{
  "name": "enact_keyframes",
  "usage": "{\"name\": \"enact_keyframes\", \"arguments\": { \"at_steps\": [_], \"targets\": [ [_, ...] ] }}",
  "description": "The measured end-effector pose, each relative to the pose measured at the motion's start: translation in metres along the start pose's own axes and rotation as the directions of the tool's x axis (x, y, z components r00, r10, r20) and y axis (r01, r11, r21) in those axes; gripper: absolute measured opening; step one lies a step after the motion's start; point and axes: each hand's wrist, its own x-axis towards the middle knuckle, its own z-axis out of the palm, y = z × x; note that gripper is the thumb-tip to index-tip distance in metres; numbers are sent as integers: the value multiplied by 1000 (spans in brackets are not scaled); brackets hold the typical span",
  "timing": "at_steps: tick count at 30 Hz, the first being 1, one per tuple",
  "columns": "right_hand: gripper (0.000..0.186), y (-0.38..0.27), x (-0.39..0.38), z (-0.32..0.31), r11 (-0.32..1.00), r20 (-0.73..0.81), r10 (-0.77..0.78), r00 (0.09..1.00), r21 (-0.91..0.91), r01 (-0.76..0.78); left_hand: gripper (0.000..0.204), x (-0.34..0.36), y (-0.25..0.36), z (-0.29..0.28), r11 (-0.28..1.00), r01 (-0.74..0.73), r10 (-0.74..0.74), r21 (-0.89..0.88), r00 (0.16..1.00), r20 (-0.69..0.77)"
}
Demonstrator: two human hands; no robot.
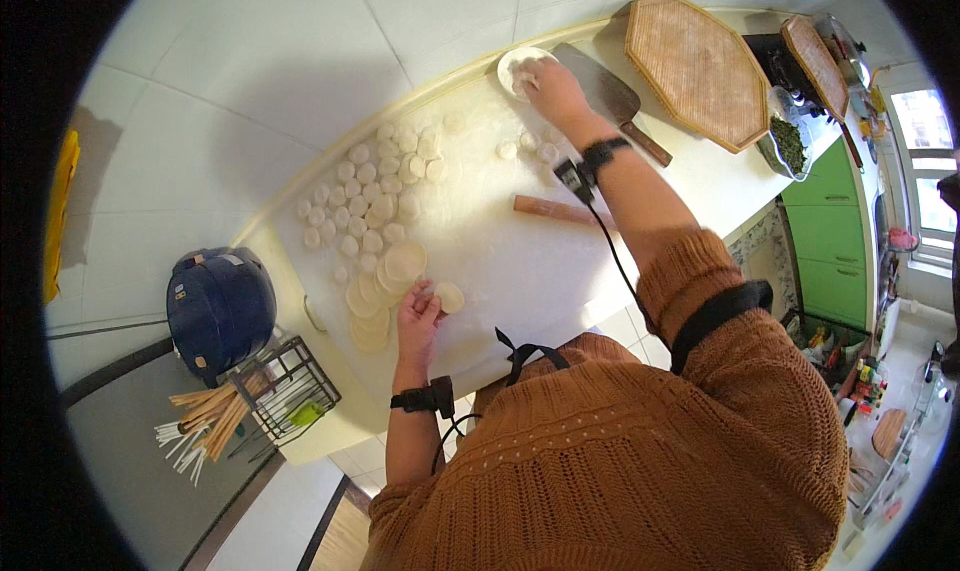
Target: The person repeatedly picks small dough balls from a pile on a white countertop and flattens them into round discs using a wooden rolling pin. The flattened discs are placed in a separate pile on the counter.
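My left hand [418, 316] is at the near edge of the white work surface, fingers curled against the rim of a small round dough wrapper [451, 298]. Just beyond it, flat dough wrappers [368, 331] lie overlapped in a fanned pile. Out at the back, my right hand [548, 86] dips into a white bowl [509, 68] of what looks like flour, its fingers bunched around some of the white powder. A wooden rolling pin [553, 209] lies on the surface below my right forearm, partly hidden by it.
Many small dough pieces [365, 193] cover the left of the floured board [480, 241]; several more [530, 148] sit near the bowl. A cleaver [603, 86], octagonal woven tray [697, 71] and container of chopped greens [788, 143] are at right. A wire basket [292, 391] holds chopsticks at left.
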Motion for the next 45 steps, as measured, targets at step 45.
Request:
{"name": "enact_keyframes", "arguments": {
  "at_steps": [45],
  "targets": [
    [29, 14, 52, 17, 979, 255, 102, 962, -194, -53, 35, 3, -11, -5, 997, -66, 67, 29, 997, -24]
  ]
}}
